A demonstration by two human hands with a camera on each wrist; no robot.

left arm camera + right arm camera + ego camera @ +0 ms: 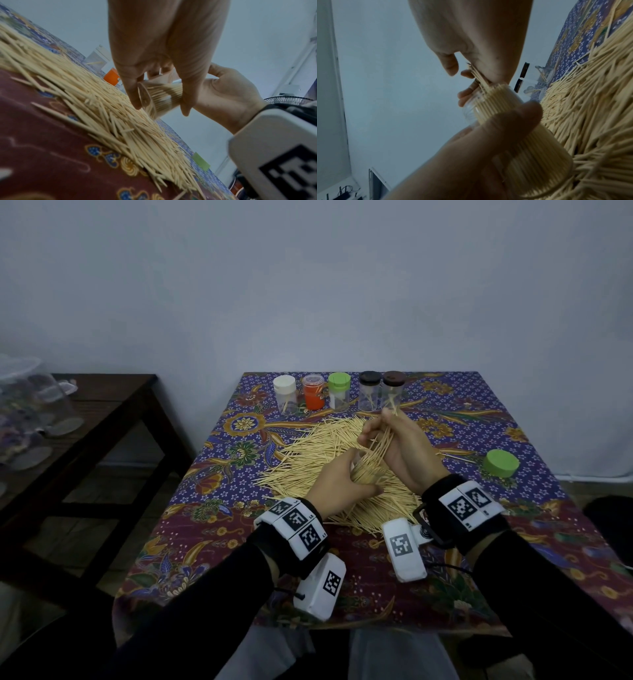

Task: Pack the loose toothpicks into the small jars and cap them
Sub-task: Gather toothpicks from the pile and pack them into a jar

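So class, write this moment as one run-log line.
stage: filling jar | left hand: holds jar | right hand: feeds toothpicks in | green cap: off, on table

You will find no readable words, brand names or numbers anywhere in these views. The only signs are black-and-white square fiducial patterns: three on the white band of your left wrist, one on the white camera housing below it, two on the band of your right wrist, and one on the housing beside it. They carry no legible characters.
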